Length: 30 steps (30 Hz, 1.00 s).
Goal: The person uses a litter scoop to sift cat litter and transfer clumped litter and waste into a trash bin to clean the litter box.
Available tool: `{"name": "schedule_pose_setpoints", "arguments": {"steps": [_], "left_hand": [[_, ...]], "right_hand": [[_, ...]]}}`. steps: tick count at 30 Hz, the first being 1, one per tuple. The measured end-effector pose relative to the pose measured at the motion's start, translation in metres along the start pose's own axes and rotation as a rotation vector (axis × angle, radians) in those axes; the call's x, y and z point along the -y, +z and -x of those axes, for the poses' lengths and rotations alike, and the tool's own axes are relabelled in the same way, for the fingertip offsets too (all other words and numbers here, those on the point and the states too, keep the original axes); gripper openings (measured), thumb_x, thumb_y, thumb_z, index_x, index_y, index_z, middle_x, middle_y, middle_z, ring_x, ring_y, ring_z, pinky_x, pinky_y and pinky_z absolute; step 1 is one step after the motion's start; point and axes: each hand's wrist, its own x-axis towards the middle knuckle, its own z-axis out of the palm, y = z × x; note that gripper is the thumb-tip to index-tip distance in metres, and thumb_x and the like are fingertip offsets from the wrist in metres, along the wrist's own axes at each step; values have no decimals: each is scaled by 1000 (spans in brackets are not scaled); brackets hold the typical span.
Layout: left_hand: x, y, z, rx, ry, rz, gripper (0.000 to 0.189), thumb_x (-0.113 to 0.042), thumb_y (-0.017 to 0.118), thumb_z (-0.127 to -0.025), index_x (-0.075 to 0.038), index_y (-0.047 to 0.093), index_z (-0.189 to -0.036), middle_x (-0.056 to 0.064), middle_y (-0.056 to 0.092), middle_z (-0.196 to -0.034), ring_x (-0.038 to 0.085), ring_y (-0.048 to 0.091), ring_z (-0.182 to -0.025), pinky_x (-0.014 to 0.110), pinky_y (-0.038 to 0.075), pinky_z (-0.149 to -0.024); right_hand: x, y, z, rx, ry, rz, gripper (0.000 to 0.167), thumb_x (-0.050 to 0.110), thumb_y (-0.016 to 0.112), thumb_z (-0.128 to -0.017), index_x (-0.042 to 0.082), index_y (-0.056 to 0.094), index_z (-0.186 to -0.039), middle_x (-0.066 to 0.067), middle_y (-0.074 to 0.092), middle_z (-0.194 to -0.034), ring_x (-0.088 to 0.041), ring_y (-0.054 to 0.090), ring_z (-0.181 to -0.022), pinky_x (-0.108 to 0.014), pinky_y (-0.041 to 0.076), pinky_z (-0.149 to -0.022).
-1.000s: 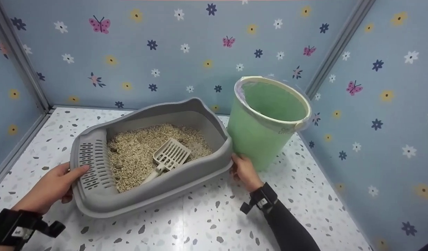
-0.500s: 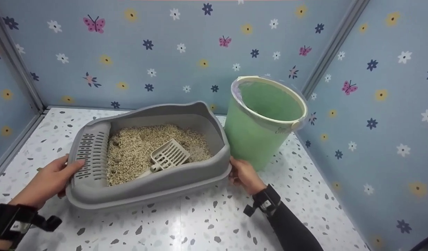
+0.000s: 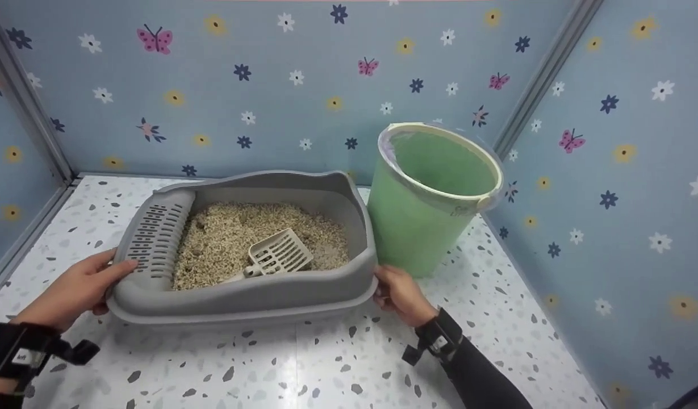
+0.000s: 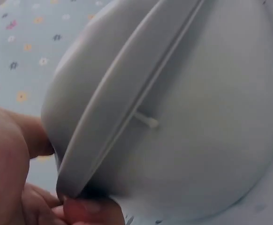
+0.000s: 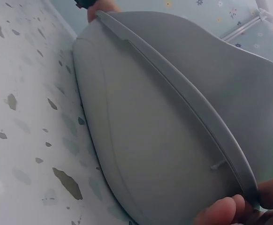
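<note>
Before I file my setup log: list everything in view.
Litter box: 1, grey, centre-left
Litter: 1 bed, tan, inside box
Scoop: 1, beige, on litter
Bin: 1, green, right of box
Liner: 1, translucent, on bin
Surface: 1, speckled white, beneath
Wall panels: 3, flowered blue, back, sides
Posts: 2, grey, back corners
Unclear item: 1, dark, lower right
Wrist cameras: 2, black, on wrists
Right sleeve: 1, black, forearm
Left hand: 1, bare, gripping box
Right hand: 1, bare, gripping box

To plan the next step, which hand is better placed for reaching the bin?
Probably the right hand: it holds the litter box beside the bin; the left hand holds the opposite end.
</note>
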Motion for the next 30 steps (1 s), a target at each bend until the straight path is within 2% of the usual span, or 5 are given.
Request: {"name": "schedule_pose_setpoints", "arguments": {"steps": [4, 15, 22, 25, 30], "left_hand": [[-2, -5, -3, -20, 20, -5, 84, -51, 45, -120, 6, 15, -175, 2, 65, -91, 12, 52, -62, 29, 49, -54], [-6, 27, 38, -81, -7, -10, 83, -55, 41, -120, 12, 25, -167, 3, 47, -87, 14, 44, -63, 30, 45, -52], [10, 4, 16, -69, 21, 20, 88, -55, 42, -120, 9, 14, -173, 4, 54, -90, 14, 48, -64, 29, 49, -57], [14, -5, 1, -92, 34, 48, 88, -55, 43, -119, 9, 14, -174, 14, 58, -107, 14, 50, -68, 28, 50, -60], [8, 0, -4, -121, -4, 53, 86, -61, 41, -117, 15, 40, -159, 24, 53, -120, 17, 53, -79, 29, 54, -65]], "right_hand": [[1, 0, -6, -36, 8, 22, 37, 33, 52, -116, 10, 69, -92, 1, 58, -68, -13, 51, -57, -24, 36, -48], [0, 7, -29, -110, -23, -84, 35, 31, 55, -114, 11, 68, -88, 3, 54, -64, -11, 45, -54, -25, 33, -48], [-3, 14, -4, 15, 7, -74, 35, 30, 47, -118, 12, 66, -96, 4, 54, -70, -10, 47, -57, -23, 35, -50], [-3, 14, 0, 49, 13, -32, 34, 31, 49, -118, 12, 65, -94, 2, 57, -71, -11, 51, -58, -23, 36, -50], [1, 7, -20, -56, 25, -93, 38, 35, 57, -116, 13, 63, -86, 2, 61, -71, -11, 54, -58, -23, 39, -51]]}}
